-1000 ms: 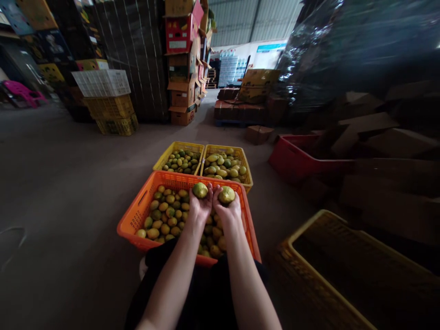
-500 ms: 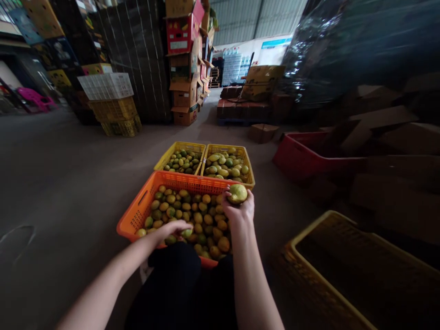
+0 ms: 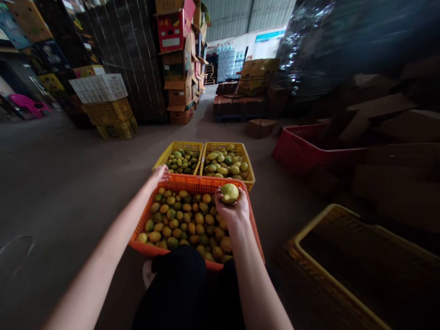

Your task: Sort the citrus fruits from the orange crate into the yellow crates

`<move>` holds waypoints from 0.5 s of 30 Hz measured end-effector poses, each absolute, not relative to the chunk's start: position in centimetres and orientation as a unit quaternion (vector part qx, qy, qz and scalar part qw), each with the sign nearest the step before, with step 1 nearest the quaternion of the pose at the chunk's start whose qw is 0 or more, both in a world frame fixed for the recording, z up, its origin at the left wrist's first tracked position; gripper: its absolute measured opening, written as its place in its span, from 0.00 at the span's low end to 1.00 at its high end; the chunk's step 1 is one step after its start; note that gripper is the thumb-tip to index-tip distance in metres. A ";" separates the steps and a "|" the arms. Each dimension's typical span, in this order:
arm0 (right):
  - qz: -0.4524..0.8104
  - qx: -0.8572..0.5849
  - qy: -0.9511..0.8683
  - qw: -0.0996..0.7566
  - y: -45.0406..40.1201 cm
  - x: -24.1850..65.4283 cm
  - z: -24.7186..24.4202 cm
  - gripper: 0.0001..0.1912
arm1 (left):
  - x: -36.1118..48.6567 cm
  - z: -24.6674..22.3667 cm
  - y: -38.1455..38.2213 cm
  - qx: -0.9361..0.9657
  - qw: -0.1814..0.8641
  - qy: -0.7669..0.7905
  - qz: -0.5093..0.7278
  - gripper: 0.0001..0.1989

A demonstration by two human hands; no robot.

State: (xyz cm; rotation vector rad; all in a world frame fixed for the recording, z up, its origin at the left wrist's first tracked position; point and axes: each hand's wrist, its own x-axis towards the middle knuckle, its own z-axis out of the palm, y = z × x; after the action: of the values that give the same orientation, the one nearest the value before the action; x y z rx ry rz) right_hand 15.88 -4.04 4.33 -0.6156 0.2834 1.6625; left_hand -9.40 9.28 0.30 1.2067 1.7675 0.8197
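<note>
An orange crate (image 3: 195, 183) full of yellow and green fruits stands in front of my knees. Behind it are two yellow crates, the left one (image 3: 160, 156) with smaller greenish fruits and the right one (image 3: 252, 172) with larger yellow-green ones. My right hand (image 3: 235, 208) is wrapped round a large yellow-green fruit (image 3: 229, 193), held above the right part of the orange crate. Over the orange crate's far left corner, beside the left yellow crate, my left hand (image 3: 161, 174) has its fingers apart, and no fruit shows in it.
A yellow-rimmed crate (image 3: 330, 215) stands near on the right. Beyond it are a red bin (image 3: 299, 153) and loose cardboard (image 3: 381, 107). Stacked crates (image 3: 112, 112) stand at the back left, near a tall pile of boxes (image 3: 178, 91).
My left hand has moved forward from inside the orange crate to its far left corner, and the fruit at its fingers is gone from it. My right hand still holds its fruit, slightly further left.
</note>
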 end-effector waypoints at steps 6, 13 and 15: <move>0.708 -0.300 0.116 0.629 -4.3 15.3 4.2 0.13 | -9.6 -12.7 -4.6 0.563 0.325 0.748 0.137 0.07; 0.729 -0.404 0.037 0.551 -4.2 12.9 1.7 0.11 | -9.5 -16.6 -7.0 0.640 0.261 0.720 0.067 0.10; 0.741 -0.450 -0.017 0.498 -4.5 13.3 0.2 0.09 | -9.4 -16.7 -6.8 0.651 0.253 0.713 0.062 0.10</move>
State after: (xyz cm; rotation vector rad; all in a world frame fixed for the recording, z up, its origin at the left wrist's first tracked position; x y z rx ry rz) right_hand 13.29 -4.48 0.16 -1.0889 -0.0405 1.7941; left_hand -9.42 -6.85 -16.69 1.7692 1.9399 0.1693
